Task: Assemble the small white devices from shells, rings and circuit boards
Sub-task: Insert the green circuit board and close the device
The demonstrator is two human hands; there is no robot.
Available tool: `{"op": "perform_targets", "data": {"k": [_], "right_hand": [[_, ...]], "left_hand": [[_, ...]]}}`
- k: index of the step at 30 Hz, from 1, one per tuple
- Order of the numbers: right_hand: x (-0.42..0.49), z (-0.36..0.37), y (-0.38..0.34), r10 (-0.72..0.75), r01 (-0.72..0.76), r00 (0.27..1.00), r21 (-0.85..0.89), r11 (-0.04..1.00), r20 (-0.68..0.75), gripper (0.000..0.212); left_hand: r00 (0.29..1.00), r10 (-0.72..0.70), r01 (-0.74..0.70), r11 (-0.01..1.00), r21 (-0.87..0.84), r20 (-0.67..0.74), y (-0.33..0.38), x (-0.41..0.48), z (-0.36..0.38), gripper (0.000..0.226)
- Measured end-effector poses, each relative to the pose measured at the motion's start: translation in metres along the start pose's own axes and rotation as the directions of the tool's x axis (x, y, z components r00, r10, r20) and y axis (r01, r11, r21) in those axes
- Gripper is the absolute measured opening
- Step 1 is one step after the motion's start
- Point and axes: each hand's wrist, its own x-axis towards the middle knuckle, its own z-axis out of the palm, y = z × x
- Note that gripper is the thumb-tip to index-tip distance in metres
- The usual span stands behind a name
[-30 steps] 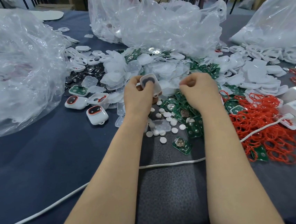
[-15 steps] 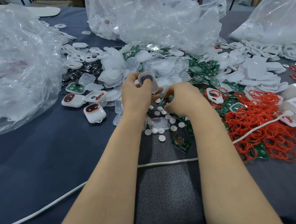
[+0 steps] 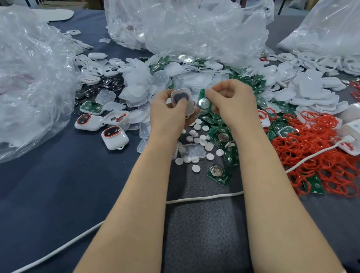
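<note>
A broad stretch of dark blue cloth is seen on the near left of the bench (image 3: 48,193), crossed only by a white cord (image 3: 202,198) that runs from the near-left edge towards the right. A dark textured mat (image 3: 206,233) is laid at the near centre, between the two forearms. The far half and the right side are crowded with loose parts right up to the bags.

The left hand (image 3: 168,113) is curled round a white shell (image 3: 182,102), which is held upright above the parts, a dark opening turned to the camera and the thumb laid across it. The right hand (image 3: 232,100) is closed in a pinch on a green circuit board (image 3: 203,103) bearing a round silver cell; the board is held just beside the shell, at its right edge. Whether the two touch cannot be told.

Below the hands, small white discs (image 3: 197,139) and more green boards (image 3: 223,136) are scattered. A heap of red rings (image 3: 320,160) is spread at the near right, with flat white shells (image 3: 313,92) piled beyond it. Two finished devices (image 3: 115,138) are set left of the hands, near a heap of clear covers (image 3: 139,89).

Three clear plastic bags are found: a left bag (image 3: 16,86), in which dark-windowed devices are seen at its left edge, a far centre bag (image 3: 186,25) and a far right bag (image 3: 328,23), both holding pale parts too blurred to name.
</note>
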Motion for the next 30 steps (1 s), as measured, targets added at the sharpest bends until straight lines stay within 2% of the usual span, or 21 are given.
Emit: {"op": "perform_targets", "data": {"k": [2, 4, 9, 12, 15, 20, 30], "right_hand": [[-0.0003, 0.0011, -0.0008, 0.017, -0.016, 1.000, 0.119, 0.993, -0.004, 0.012], [0.0009, -0.0002, -0.0011, 0.021, -0.017, 0.999, 0.160, 0.987, -0.026, 0.011], [0.0018, -0.0032, 0.0004, 0.016, -0.010, 0.999, 0.150, 0.989, -0.041, 0.008], [0.0018, -0.0029, -0.0016, -0.012, 0.020, 0.999, 0.160, 0.987, -0.053, 0.012], [0.0010, -0.0021, -0.0053, -0.083, 0.083, 0.997, 0.179, 0.980, -0.007, 0.014], [-0.0014, 0.0002, -0.0077, -0.183, 0.174, 0.976, 0.086, 0.981, 0.114, 0.017], [-0.0032, 0.0038, -0.0073, -0.214, 0.226, 0.960, -0.047, 0.973, 0.181, 0.015]], "left_hand": [[1.000, -0.012, 0.012, 1.000, -0.004, 0.007, 0.0011, -0.0001, -0.0006, 0.020], [1.000, -0.019, 0.019, 1.000, -0.013, 0.016, 0.0017, -0.0003, -0.0014, 0.021], [0.999, -0.030, 0.030, 1.000, -0.003, 0.032, 0.0003, 0.0005, -0.0007, 0.025], [0.998, -0.048, 0.049, 0.998, -0.032, 0.035, 0.0023, -0.0004, 0.0001, 0.016], [0.995, -0.093, 0.095, 0.991, -0.092, 0.023, 0.0046, -0.0002, 0.0030, 0.038], [0.994, -0.113, 0.113, 0.993, -0.041, 0.010, 0.0029, 0.0024, 0.0051, 0.053], [0.991, -0.126, 0.128, 0.990, -0.058, 0.035, 0.0017, 0.0035, 0.0048, 0.051]]}}
